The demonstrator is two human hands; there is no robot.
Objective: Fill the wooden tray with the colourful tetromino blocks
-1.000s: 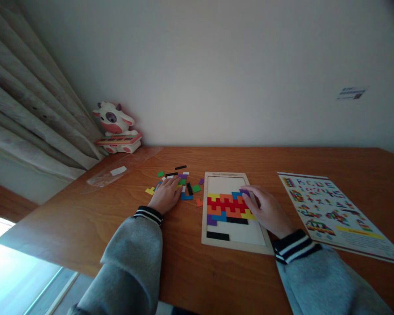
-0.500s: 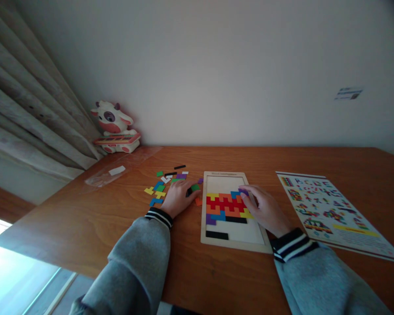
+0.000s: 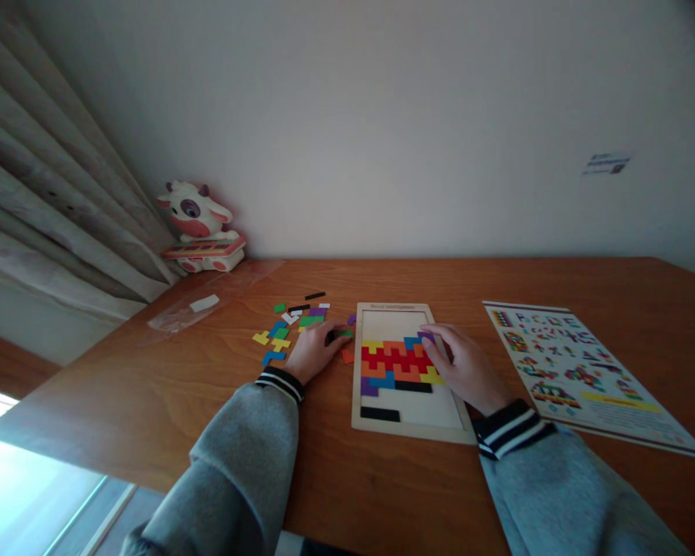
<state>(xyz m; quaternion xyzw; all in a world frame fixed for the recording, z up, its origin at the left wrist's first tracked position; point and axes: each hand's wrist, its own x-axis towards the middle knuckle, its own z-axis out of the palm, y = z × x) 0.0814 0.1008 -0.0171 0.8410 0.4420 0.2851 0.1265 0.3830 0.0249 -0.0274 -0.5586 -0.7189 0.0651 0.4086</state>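
A wooden puzzle tray [image 3: 412, 429] lies on the table with coloured block pieces [image 3: 397, 361] filling its middle. My right hand [image 3: 462, 368] rests on the tray's right side, fingers curled, its fingertips on a purple piece [image 3: 425, 337]. To the left of the tray, my left hand [image 3: 314, 352] lies palm down among several loose pieces [image 3: 278, 337], with its fingertips on a green piece [image 3: 344, 333] and an orange piece [image 3: 347, 356] beside it.
A printed pattern sheet [image 3: 573, 363] lies right of the tray. A cow toy [image 3: 200, 226] stands at the far left corner by a curtain [image 3: 46, 201]. A clear plastic bag [image 3: 202, 305] lies near it. The table edge [image 3: 150, 471] runs close to my sleeves.
My left hand has slid right from the middle of the loose pieces to the ones next to the tray. My right hand has stayed on the purple piece.
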